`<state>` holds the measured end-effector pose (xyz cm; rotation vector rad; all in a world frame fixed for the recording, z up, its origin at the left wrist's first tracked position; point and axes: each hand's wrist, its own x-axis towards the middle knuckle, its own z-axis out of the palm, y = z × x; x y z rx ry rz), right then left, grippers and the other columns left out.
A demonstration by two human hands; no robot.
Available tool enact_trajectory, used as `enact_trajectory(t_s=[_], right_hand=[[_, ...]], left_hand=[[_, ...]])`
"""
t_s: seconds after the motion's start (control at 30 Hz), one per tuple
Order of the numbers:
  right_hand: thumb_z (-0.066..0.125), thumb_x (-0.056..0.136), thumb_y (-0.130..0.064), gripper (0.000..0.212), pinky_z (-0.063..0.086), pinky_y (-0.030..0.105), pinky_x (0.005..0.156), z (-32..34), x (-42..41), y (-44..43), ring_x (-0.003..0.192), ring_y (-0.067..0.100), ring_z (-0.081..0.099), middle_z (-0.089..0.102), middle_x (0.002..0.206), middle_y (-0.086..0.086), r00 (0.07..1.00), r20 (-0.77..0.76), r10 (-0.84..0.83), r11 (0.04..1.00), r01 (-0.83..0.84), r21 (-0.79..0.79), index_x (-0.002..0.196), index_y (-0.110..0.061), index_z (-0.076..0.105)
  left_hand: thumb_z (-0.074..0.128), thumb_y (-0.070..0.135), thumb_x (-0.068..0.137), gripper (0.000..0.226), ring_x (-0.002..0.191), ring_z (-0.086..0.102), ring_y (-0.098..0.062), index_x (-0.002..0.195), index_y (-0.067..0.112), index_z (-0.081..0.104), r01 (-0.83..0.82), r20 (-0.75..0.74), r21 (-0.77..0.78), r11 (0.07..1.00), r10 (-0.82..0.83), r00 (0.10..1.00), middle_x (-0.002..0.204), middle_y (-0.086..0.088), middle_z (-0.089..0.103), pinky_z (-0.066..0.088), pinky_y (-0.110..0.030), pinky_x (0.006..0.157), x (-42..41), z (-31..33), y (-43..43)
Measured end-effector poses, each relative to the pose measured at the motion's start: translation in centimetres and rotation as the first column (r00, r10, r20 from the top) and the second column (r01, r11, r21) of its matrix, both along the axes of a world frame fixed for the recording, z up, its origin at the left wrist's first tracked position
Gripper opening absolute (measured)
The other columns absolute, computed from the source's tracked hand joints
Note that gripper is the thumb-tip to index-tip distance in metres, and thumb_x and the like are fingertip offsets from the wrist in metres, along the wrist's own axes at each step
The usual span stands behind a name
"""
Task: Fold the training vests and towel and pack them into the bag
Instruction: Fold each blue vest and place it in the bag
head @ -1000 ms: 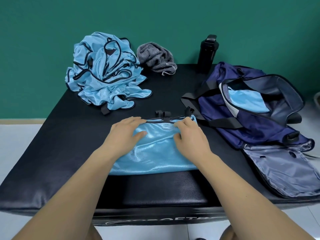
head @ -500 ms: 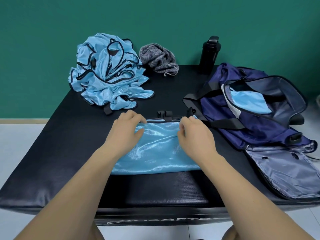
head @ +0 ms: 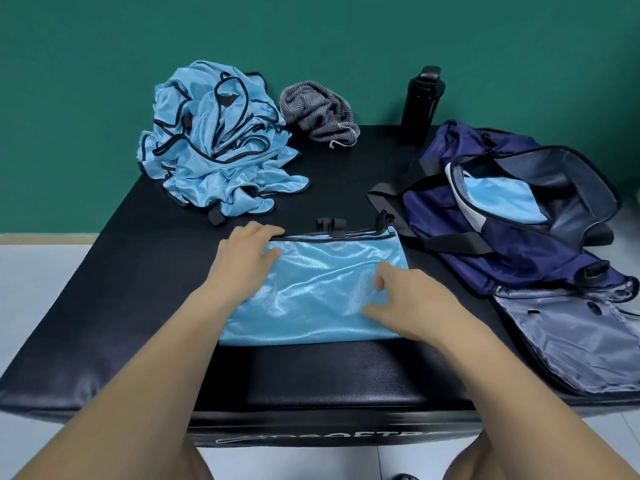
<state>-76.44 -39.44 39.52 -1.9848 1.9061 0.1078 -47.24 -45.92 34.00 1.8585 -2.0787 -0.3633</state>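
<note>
A folded light-blue training vest (head: 322,282) with black trim lies flat on the black padded table (head: 138,306) in front of me. My left hand (head: 246,258) rests flat on the vest's far left corner. My right hand (head: 408,303) lies on its near right part, fingers loosely spread. A heap of unfolded blue vests (head: 218,143) sits at the back left, and a crumpled grey striped towel (head: 318,112) lies beside it. The navy bag (head: 502,244) stands open at the right with a folded blue vest (head: 498,199) inside.
A black bottle (head: 420,102) stands at the table's back edge against the green wall. The bag's grey flap (head: 571,341) spreads over the near right corner. Black straps (head: 391,199) from the bag trail toward the folded vest.
My right hand slid from the vest's far edge back toward me and to the right, smoothing the fabric. My left hand stayed at the far left corner.
</note>
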Motion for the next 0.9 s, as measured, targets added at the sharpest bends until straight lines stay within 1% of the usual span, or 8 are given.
enact_trajectory(t_s=[0.17, 0.3, 0.37, 0.5, 0.6, 0.73, 0.83, 0.9], right_hand=[[0.068, 0.091, -0.047, 0.044, 0.054, 0.047, 0.089, -0.8, -3.4, -2.2, 0.105, 0.032, 0.061, 0.05, 0.118, 0.004, 0.982, 0.031, -0.188, 0.977, 0.19, -0.101, 0.117, -0.019, 0.046], [0.071, 0.083, -0.037, 0.029, 0.04, 0.033, 0.058, -1.2, -4.3, -3.9, 0.064, 0.019, 0.048, 0.051, 0.068, -0.006, 0.961, 0.155, -0.23, 0.973, 0.231, 0.014, 0.077, -0.02, 0.048], [0.071, 0.083, -0.028, 0.028, 0.032, 0.032, 0.057, -0.9, -4.1, -4.7, 0.059, 0.019, 0.039, 0.045, 0.062, -0.001, 0.954, 0.212, -0.21, 0.977, 0.199, 0.072, 0.068, -0.018, 0.048], [0.064, 0.092, -0.021, 0.016, 0.041, 0.035, 0.066, -0.1, -2.8, -6.1, 0.073, 0.022, 0.053, 0.066, 0.085, 0.009, 0.96, 0.225, -0.164, 0.986, 0.157, 0.047, 0.089, -0.005, 0.064], [0.054, 0.097, -0.023, 0.016, 0.045, 0.039, 0.072, 0.2, -1.5, -8.7, 0.089, 0.029, 0.059, 0.065, 0.093, 0.006, 0.981, 0.154, -0.122, 0.99, 0.13, -0.044, 0.101, -0.008, 0.058], [0.052, 0.092, -0.016, 0.017, 0.04, 0.035, 0.058, -0.1, 0.7, -13.9, 0.078, 0.031, 0.055, 0.056, 0.078, 0.005, 0.998, 0.049, -0.038, 0.99, 0.044, -0.133, 0.076, -0.016, 0.045], [0.047, 0.092, -0.011, 0.013, 0.056, 0.042, 0.077, 0.2, 2.6, -16.5, 0.092, 0.034, 0.062, 0.065, 0.102, 0.008, 1.0, 0.002, 0.025, 0.968, -0.024, -0.25, 0.096, -0.017, 0.057], [0.045, 0.092, -0.007, 0.019, 0.052, 0.043, 0.078, 0.2, 3.8, -17.6, 0.093, 0.034, 0.062, 0.065, 0.101, 0.007, 0.998, -0.005, 0.067, 0.942, -0.065, -0.33, 0.101, -0.018, 0.057]], left_hand=[[0.061, 0.04, 0.105, 0.03, 0.121, 0.049, -0.019, 0.135, 0.039, 0.059, -0.049, 0.001, 0.006, 0.999, 0.049, 0.999, 0.121, 0.011, 0.056, 0.035, -0.045, 0.101, 0.3, 0.4, -0.1], [0.068, 0.041, 0.1, 0.017, 0.112, 0.057, -0.017, 0.115, 0.037, 0.061, -0.074, -0.01, 0.089, 0.993, 0.076, 0.997, 0.118, 0.013, 0.062, 0.044, -0.049, 0.104, 1.0, 1.4, 0.2], [0.07, 0.042, 0.097, 0.012, 0.099, 0.064, -0.017, 0.105, 0.037, 0.062, -0.103, -0.024, 0.161, 0.982, 0.108, 0.994, 0.112, 0.013, 0.067, 0.051, -0.047, 0.097, 1.5, 1.9, 0.4], [0.075, 0.037, 0.092, 0.009, 0.08, 0.068, -0.015, 0.094, 0.035, 0.067, -0.146, -0.075, 0.261, 0.954, 0.171, 0.982, 0.098, 0.011, 0.07, 0.053, -0.033, 0.068, 2.4, 2.8, 1.5], [0.08, 0.034, 0.086, 0.014, 0.085, 0.069, -0.022, 0.095, 0.031, 0.069, -0.149, -0.109, 0.31, 0.939, 0.191, 0.976, 0.097, 0.007, 0.071, 0.051, -0.031, 0.065, 3.0, 3.3, 2.3], [0.086, 0.036, 0.078, 0.02, 0.075, 0.064, -0.015, 0.088, 0.028, 0.071, -0.115, -0.103, 0.38, 0.918, 0.166, 0.981, 0.087, 0.006, 0.072, 0.05, -0.03, 0.066, 3.2, 4.0, 3.2], [0.089, 0.043, 0.078, 0.028, 0.061, 0.055, -0.009, 0.078, 0.022, 0.071, -0.021, -0.132, 0.449, 0.893, 0.09, 0.987, 0.066, 0.013, 0.065, 0.045, -0.025, 0.059, 3.0, 4.3, 3.8], [0.088, 0.047, 0.08, 0.036, 0.056, 0.047, -0.007, 0.071, 0.018, 0.067, 0.058, -0.143, 0.476, 0.877, 0.012, 0.99, 0.055, 0.015, 0.055, 0.04, -0.025, 0.059, 2.4, 4.5, 4.3]])
